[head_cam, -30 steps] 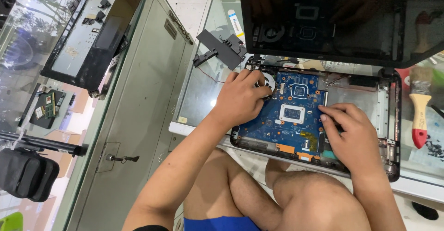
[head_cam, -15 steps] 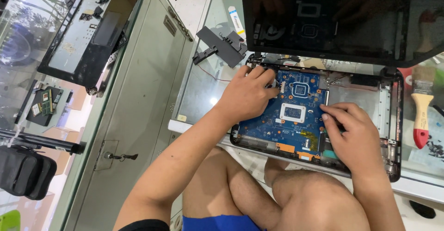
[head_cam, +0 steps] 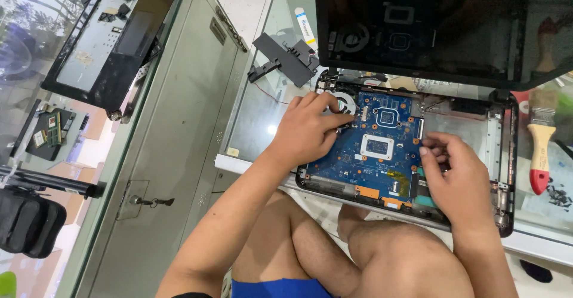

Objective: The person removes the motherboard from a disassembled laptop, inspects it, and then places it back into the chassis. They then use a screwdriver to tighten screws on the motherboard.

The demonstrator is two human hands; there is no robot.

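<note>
The right hand (head_cam: 456,175) has slid a little toward the blue board (head_cam: 376,146), fingertips pinched at its right edge. The left hand (head_cam: 310,131) is curled on the board's left side near the fan (head_cam: 343,104), holding nothing clear.

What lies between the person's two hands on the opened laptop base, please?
In the head view, the blue motherboard spans the gap between the left hand and right hand, with its white-framed square chip socket midway.
</note>
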